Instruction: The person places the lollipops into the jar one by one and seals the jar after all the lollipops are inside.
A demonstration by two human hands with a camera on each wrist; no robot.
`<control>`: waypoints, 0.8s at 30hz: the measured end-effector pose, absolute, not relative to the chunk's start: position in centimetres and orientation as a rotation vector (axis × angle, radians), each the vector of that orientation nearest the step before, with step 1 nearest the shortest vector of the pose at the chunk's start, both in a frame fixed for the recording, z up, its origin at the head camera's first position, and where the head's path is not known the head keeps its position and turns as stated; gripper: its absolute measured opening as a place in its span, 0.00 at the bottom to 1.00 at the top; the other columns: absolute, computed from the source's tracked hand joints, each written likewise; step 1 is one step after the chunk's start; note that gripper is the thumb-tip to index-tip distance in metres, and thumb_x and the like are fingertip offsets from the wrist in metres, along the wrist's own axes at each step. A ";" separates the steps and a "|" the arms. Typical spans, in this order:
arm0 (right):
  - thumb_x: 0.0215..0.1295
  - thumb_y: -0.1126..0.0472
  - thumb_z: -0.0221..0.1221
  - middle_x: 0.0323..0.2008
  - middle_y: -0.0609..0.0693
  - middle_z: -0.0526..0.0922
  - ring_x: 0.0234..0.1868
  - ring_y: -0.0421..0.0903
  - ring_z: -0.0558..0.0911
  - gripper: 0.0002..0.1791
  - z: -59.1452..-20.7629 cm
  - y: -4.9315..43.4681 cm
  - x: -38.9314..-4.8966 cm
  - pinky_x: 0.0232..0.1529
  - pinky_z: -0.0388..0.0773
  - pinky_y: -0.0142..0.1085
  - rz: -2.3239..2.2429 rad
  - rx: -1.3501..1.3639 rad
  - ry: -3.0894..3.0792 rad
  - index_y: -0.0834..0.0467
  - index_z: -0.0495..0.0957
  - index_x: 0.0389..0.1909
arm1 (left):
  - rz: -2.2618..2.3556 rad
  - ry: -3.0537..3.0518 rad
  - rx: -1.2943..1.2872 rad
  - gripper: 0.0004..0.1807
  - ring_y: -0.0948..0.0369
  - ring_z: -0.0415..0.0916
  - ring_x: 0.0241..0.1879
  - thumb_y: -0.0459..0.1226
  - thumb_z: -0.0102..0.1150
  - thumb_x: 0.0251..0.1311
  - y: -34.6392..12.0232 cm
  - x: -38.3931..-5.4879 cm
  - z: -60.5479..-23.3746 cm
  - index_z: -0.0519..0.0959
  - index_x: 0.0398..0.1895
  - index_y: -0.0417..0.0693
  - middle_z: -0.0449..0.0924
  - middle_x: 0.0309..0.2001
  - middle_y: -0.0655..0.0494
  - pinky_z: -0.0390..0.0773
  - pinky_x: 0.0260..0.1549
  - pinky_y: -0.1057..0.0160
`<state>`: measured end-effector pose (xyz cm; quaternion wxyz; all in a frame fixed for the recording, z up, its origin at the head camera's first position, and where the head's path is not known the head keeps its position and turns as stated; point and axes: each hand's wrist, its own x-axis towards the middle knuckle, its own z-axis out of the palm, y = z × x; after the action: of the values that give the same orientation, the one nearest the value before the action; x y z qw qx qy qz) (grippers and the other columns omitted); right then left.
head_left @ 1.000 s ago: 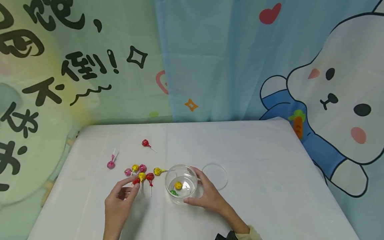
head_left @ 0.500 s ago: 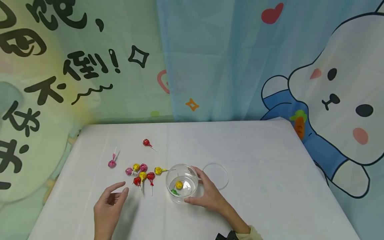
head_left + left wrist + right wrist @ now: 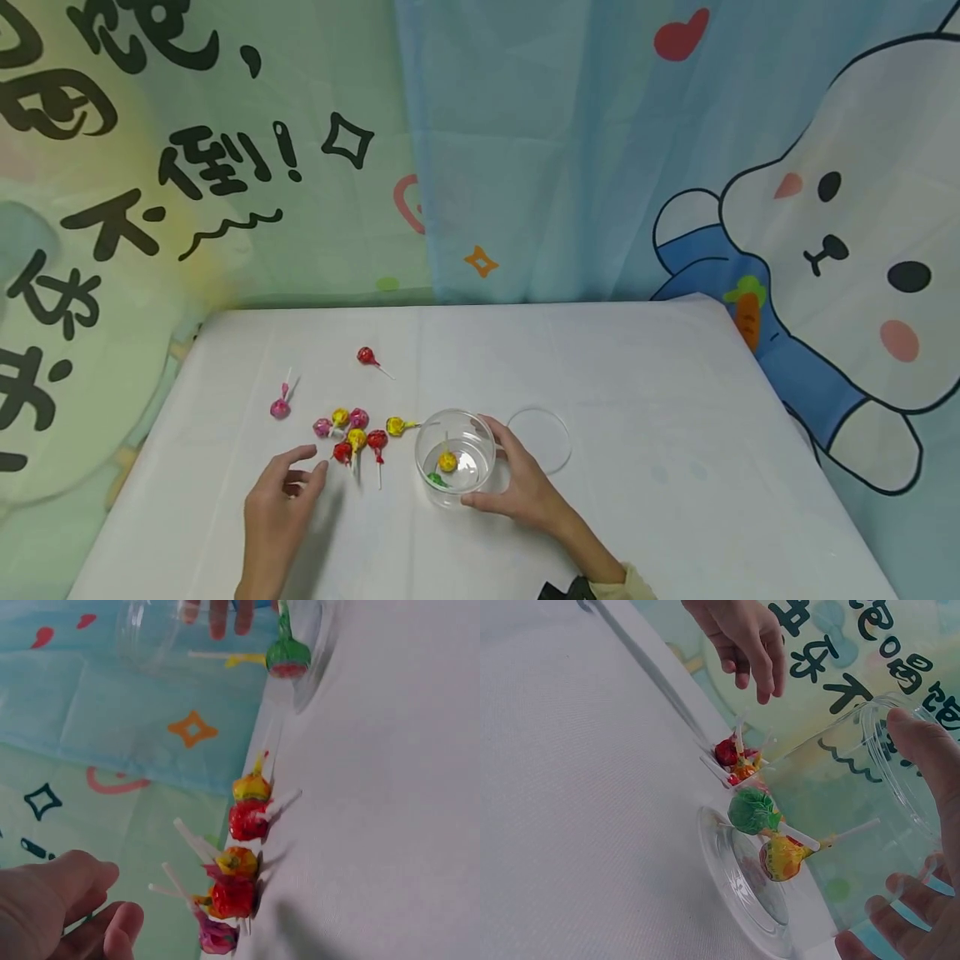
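Observation:
My right hand (image 3: 521,492) grips a clear jar (image 3: 438,502) from its right side, thumb near, fingers on the far side. Inside it lie a yellow lollipop (image 3: 447,462) and a green lollipop (image 3: 754,811). My left hand (image 3: 279,504) hovers with loosely bent fingers and nothing between them. Just right of its fingertips is a cluster of wrapped lollipops: a red one (image 3: 342,452) nearest, a yellow one (image 3: 356,439), another red one (image 3: 377,442) and several more behind. A yellow lollipop (image 3: 395,427) lies between the cluster and the jar, its stick pointing at the glass.
A thin clear round lid or ring (image 3: 567,437) lies right of the jar. Farther back are a lone red lollipop (image 3: 366,356) and a pink one (image 3: 280,409) at left. The white-covered table (image 3: 675,433) ends at a printed curtain (image 3: 510,150).
My left hand was at the red lollipop in the cluster, drew back left without it, then came slightly forward and right again. The right hand and jar have stayed put.

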<state>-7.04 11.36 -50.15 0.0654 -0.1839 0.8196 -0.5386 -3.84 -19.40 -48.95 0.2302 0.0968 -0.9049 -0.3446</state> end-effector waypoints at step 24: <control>0.45 0.52 0.74 0.67 0.51 0.69 0.65 0.45 0.71 0.53 -50.0 11.5 -7.0 0.62 0.73 0.42 -1.643 -0.595 2.469 0.50 0.56 0.72 | -0.903 -2.507 0.061 0.10 0.59 0.76 0.26 0.32 0.69 0.53 -20.3 -8.6 -49.8 0.86 0.39 0.40 0.86 0.33 0.48 0.68 0.26 0.83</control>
<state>-7.03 11.52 -49.96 0.0583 -0.1964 0.8149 -0.5422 -8.62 -20.33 -49.76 0.2361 0.0222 -0.9140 -0.3292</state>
